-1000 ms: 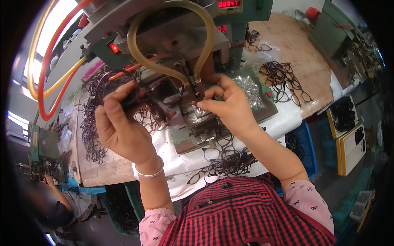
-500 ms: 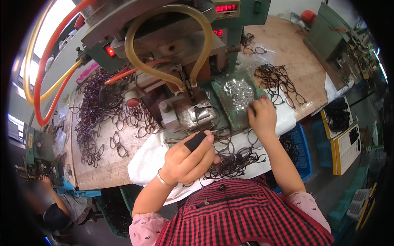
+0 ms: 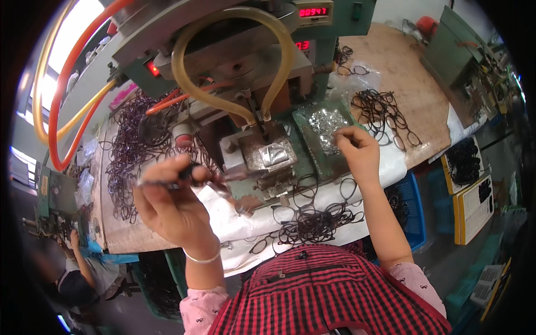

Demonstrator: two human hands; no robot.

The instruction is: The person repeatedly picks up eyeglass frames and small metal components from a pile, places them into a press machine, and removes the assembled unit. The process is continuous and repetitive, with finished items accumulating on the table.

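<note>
My left hand [image 3: 177, 209] is raised left of the press's metal fixture [image 3: 273, 155], its fingers closed round a dark eyeglass frame [image 3: 216, 178]. Motion smears the frame and the fingertips. Over the green tray [image 3: 312, 149] my right hand [image 3: 360, 153] has thumb and fingers pinched together; whatever is between them is too small to make out. Small shiny metal pieces [image 3: 325, 124] lie heaped in that tray. Close to my apron, a pile of dark eyeglass frames [image 3: 312, 223] rests on white cloth [image 3: 385, 170].
A large heap of eyeglass frames [image 3: 125, 153] covers the table's left side; a smaller bunch [image 3: 385, 114] lies right of the tray. Hoses [image 3: 178, 61] loop before the press. A blue basket [image 3: 414, 215] stands low at right. Another person [image 3: 81, 279] sits at lower left.
My left hand has swung left and away from the fixture, carrying the eyeglass frame. My right hand has shifted from the tray's right edge to over the metal pieces, its fingers now pinched.
</note>
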